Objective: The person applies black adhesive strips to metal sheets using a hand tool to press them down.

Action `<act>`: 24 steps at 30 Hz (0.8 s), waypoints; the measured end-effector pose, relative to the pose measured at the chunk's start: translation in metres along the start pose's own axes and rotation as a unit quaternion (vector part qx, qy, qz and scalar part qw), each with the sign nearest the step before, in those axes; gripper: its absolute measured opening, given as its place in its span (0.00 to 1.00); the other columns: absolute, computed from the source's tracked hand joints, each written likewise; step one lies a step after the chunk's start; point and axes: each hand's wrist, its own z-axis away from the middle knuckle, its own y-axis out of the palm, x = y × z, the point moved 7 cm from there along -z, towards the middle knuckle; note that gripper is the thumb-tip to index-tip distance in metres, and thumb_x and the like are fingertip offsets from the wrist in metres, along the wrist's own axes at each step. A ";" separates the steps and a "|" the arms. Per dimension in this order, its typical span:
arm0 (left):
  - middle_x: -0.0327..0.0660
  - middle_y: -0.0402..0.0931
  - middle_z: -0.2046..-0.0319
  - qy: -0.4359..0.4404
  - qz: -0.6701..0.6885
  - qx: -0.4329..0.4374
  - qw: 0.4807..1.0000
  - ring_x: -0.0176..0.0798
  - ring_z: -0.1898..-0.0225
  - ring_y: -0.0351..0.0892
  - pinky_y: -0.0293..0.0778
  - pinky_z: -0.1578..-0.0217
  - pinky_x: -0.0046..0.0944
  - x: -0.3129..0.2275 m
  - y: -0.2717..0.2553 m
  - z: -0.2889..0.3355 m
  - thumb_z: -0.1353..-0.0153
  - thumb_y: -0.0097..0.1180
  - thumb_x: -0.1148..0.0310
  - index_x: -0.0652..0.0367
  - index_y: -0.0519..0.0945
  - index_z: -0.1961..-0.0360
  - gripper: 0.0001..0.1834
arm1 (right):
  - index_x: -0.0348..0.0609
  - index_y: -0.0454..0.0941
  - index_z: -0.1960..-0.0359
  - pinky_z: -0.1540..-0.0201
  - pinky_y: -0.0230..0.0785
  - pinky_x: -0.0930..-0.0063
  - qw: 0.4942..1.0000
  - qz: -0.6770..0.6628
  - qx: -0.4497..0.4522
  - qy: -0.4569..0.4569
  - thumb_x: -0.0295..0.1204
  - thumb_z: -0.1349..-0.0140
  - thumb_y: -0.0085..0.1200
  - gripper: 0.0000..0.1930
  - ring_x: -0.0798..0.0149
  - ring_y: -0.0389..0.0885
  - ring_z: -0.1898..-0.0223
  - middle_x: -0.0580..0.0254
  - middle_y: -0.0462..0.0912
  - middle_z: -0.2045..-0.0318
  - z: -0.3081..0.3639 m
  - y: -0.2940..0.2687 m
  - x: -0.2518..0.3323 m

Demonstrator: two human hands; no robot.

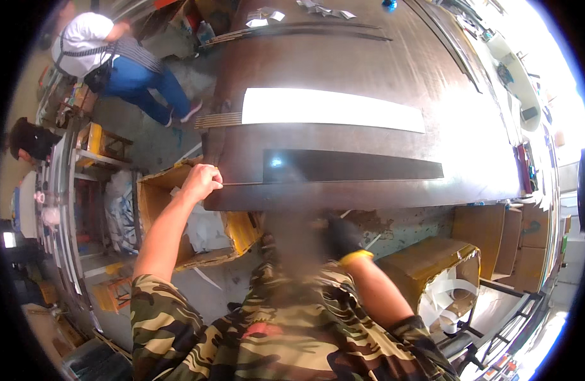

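Note:
My left hand (203, 181) is at the left front corner of the brown table (368, 198), its fingers pinched on the end of a thin rod (241, 184). The rod runs along the near edge of a long, dark, tapering strip (356, 166) that lies flat on the table. My right hand (343, 238), in a dark glove with a yellow cuff, is below the front edge, close to my body. Its fingers are smeared and partly hidden by a blur. Beyond the dark strip lies a long white strip (330, 109), with several thin rods (217, 120) sticking out at its left end.
An open cardboard box (151, 203) with pale scraps stands left of the table's corner. Another box (426, 260) with white strips is at the right. More thin dark rods (305, 28) lie farther back on the table. A person (114, 57) is at the far left.

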 end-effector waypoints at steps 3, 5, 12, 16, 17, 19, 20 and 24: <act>0.47 0.82 0.72 -0.010 -0.012 0.016 1.000 0.51 0.65 0.82 0.76 0.62 0.47 -0.001 -0.002 0.001 0.57 0.70 0.73 0.60 0.85 0.74 0.08 | 0.39 0.77 0.62 0.64 0.73 0.61 0.977 -0.020 -0.181 0.114 0.40 0.36 0.61 0.15 0.55 0.82 0.69 0.50 0.83 0.73 0.028 -0.075 -0.214; 0.48 0.82 0.72 -0.004 -0.006 0.029 1.000 0.50 0.66 0.83 0.77 0.62 0.46 0.003 0.004 -0.005 0.58 0.71 0.74 0.62 0.85 0.74 0.08 | 0.41 0.74 0.68 0.76 0.68 0.61 0.951 -0.062 -0.220 0.206 0.43 0.34 0.58 0.17 0.58 0.76 0.80 0.56 0.76 0.82 0.044 -0.148 -0.331; 0.49 0.83 0.71 -0.044 -0.024 0.047 0.998 0.49 0.66 0.84 0.78 0.62 0.44 -0.008 0.002 -0.012 0.59 0.72 0.75 0.63 0.86 0.72 0.10 | 0.45 0.74 0.68 0.81 0.66 0.62 0.953 0.243 -0.182 0.003 0.41 0.33 0.55 0.13 0.59 0.73 0.85 0.62 0.71 0.85 0.013 -0.134 -0.311; 0.48 0.84 0.71 -0.075 -0.025 0.065 0.995 0.47 0.66 0.84 0.78 0.61 0.43 -0.004 0.001 -0.014 0.59 0.74 0.74 0.63 0.86 0.73 0.10 | 0.45 0.75 0.65 0.77 0.68 0.61 0.997 0.046 -0.022 -0.059 0.38 0.35 0.55 0.10 0.57 0.74 0.81 0.59 0.73 0.83 -0.021 0.007 -0.036; 0.48 0.84 0.71 -0.066 -0.022 0.075 0.995 0.47 0.66 0.85 0.78 0.62 0.43 -0.008 0.007 -0.022 0.58 0.74 0.74 0.62 0.86 0.73 0.10 | 0.45 0.75 0.65 0.76 0.68 0.60 0.995 0.083 0.026 -0.051 0.38 0.36 0.55 0.10 0.57 0.75 0.81 0.59 0.73 0.82 -0.021 0.015 0.015; 0.48 0.85 0.71 -0.087 -0.035 0.068 0.993 0.46 0.66 0.85 0.78 0.62 0.44 -0.001 0.003 -0.014 0.58 0.75 0.73 0.62 0.86 0.73 0.10 | 0.45 0.76 0.63 0.74 0.69 0.60 0.990 0.104 0.070 -0.070 0.36 0.37 0.55 0.09 0.56 0.76 0.79 0.57 0.74 0.81 -0.019 0.025 0.063; 0.48 0.85 0.71 -0.076 -0.036 0.081 0.993 0.46 0.66 0.85 0.78 0.62 0.44 -0.005 0.008 -0.021 0.58 0.75 0.73 0.62 0.86 0.73 0.11 | 0.45 0.76 0.63 0.73 0.70 0.59 0.992 0.095 0.064 -0.054 0.35 0.37 0.55 0.08 0.55 0.76 0.78 0.57 0.75 0.81 -0.015 0.015 0.057; 0.49 0.84 0.72 -0.096 -0.045 0.079 0.991 0.47 0.66 0.85 0.78 0.62 0.44 0.004 0.002 -0.008 0.59 0.75 0.74 0.63 0.86 0.73 0.11 | 0.45 0.77 0.60 0.69 0.72 0.58 0.999 0.016 -0.044 0.006 0.32 0.39 0.55 0.08 0.54 0.78 0.74 0.54 0.76 0.78 0.001 -0.039 -0.127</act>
